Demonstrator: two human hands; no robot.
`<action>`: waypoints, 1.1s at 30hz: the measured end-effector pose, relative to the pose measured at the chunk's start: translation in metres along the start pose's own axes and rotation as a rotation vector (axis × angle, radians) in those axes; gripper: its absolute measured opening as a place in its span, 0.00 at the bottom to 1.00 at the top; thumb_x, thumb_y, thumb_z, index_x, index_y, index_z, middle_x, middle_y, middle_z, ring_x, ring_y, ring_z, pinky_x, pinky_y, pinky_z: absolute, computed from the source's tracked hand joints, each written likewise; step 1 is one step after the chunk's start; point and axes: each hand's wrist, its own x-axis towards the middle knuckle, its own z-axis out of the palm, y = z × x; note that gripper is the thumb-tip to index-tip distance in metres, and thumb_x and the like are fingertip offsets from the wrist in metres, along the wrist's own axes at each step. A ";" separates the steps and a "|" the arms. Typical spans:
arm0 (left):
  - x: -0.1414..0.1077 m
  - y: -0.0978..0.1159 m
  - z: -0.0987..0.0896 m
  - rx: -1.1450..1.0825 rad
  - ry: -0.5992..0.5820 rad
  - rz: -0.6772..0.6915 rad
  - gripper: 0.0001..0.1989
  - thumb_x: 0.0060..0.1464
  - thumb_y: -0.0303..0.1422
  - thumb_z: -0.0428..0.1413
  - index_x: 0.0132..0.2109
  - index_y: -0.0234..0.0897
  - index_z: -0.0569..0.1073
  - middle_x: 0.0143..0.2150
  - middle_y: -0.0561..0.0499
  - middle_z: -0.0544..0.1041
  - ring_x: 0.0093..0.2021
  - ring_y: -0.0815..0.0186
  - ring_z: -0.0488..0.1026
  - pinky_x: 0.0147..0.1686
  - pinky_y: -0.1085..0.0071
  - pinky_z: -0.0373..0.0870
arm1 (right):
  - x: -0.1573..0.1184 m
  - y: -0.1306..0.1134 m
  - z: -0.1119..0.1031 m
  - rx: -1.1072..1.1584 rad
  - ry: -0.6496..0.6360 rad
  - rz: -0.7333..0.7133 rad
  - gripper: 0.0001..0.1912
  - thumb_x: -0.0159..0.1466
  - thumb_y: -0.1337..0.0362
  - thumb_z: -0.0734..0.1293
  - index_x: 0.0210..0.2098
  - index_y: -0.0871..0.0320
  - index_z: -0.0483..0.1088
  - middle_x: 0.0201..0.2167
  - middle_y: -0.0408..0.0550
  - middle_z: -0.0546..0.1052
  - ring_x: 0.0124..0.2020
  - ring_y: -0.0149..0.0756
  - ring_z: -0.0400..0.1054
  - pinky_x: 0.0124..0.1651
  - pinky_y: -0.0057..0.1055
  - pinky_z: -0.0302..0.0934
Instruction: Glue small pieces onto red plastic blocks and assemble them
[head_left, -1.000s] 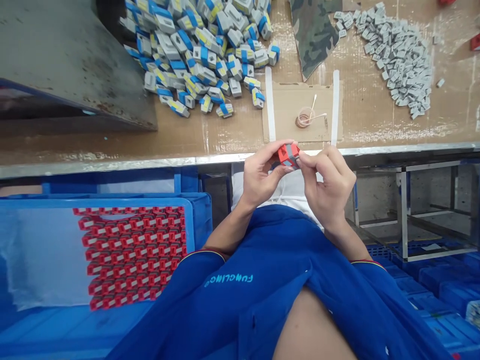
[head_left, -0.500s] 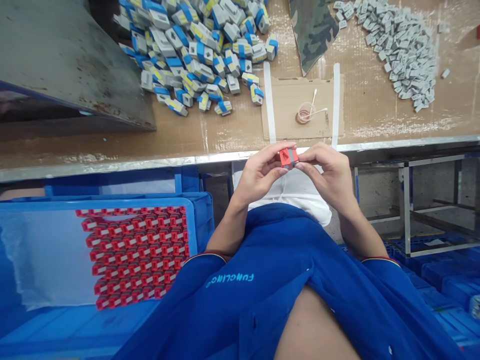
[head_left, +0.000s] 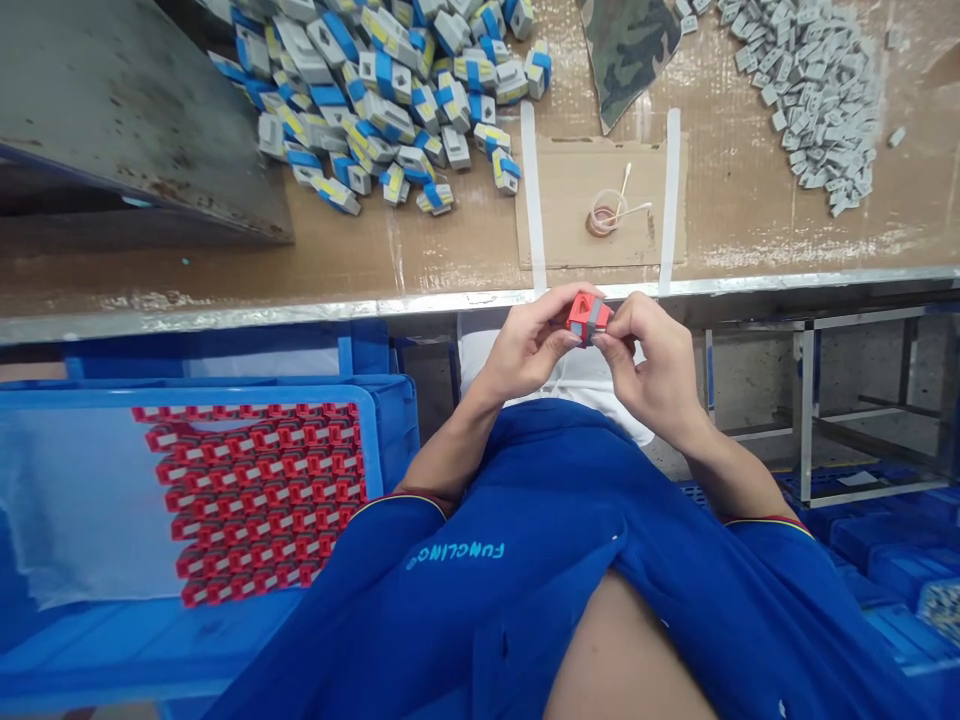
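Brown cardboard lining a workshop bench (head_left: 187,270) fills the upper part of the view, with a bright steel edge strip (head_left: 225,305) along its near side. Just behind that strip, the left hand (head_left: 529,350) and right hand (head_left: 652,360) both pinch a small red-and-grey plastic block (head_left: 589,318) at the fingertips. The block is held in the air between them, touching nothing else. With so little grip on it, a slip could likely drop it onto the white cloth (head_left: 480,365) below the hands, or into the gap beside the bench.

To the left, a blue plastic crate (head_left: 371,440) carries tight rows of red-and-white parts (head_left: 255,490), which a fumbled block could land among and be hard to tell apart. Across the steel strip, a clear plastic cup (head_left: 606,215) holding cotton swabs stands on a taped cardboard pad (head_left: 562,200); a careless reach could tip it. Farther out lie a loose heap of blue-and-grey plastic parts (head_left: 375,110) and a heap of small grey pieces (head_left: 810,90), both easily scattered if knocked.
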 end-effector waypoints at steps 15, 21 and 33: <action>0.004 0.001 -0.019 0.134 -0.071 -0.090 0.25 0.66 0.44 0.60 0.62 0.33 0.75 0.51 0.41 0.83 0.49 0.60 0.82 0.48 0.70 0.78 | 0.009 0.014 0.005 0.073 -0.097 0.169 0.07 0.64 0.67 0.68 0.30 0.55 0.69 0.25 0.39 0.75 0.24 0.29 0.66 0.30 0.29 0.61; 0.004 -0.003 -0.018 0.142 -0.055 -0.116 0.24 0.65 0.46 0.60 0.58 0.33 0.76 0.46 0.44 0.83 0.43 0.63 0.81 0.45 0.71 0.77 | 0.008 0.020 0.012 0.046 -0.080 0.160 0.09 0.63 0.67 0.68 0.28 0.54 0.65 0.23 0.37 0.70 0.22 0.27 0.61 0.28 0.28 0.56; 0.002 0.013 -0.036 0.019 -0.081 -0.036 0.23 0.66 0.44 0.60 0.64 0.44 0.74 0.60 0.42 0.80 0.58 0.57 0.80 0.57 0.64 0.77 | 0.012 -0.003 0.012 -0.033 -0.030 -0.079 0.08 0.72 0.65 0.66 0.35 0.53 0.68 0.30 0.41 0.75 0.29 0.31 0.66 0.34 0.30 0.60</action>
